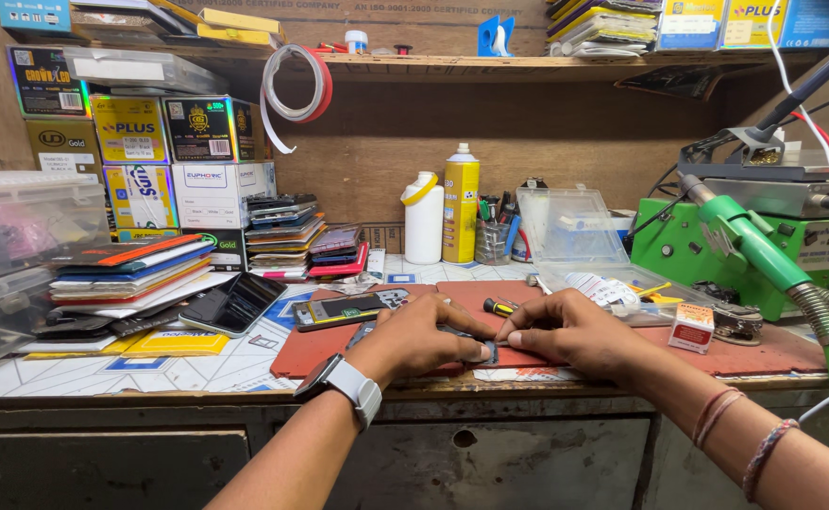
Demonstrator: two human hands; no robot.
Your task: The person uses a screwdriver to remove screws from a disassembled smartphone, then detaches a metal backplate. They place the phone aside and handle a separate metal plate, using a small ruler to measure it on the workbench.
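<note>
Both hands down on a small dark phone part at the red mat's front edge.

We see our left hand (424, 335), watch on the wrist, pressing the dark part (486, 351) flat on the red mat (764, 351), fingers closed down over it. Our right hand (566, 331) pinches the same part from its right side. On the mat behind lie an opened phone (348, 309) and a yellow-handled screwdriver (499, 307); the worktop (197, 364) carries it all.

Two hands work near the bench edge: left hand (421, 335) and right hand (566, 331). Far behind stand two bottles, one white bottle (423, 219), one yellow spray can (461, 204). One tape roll (294, 83) hangs far left.
</note>
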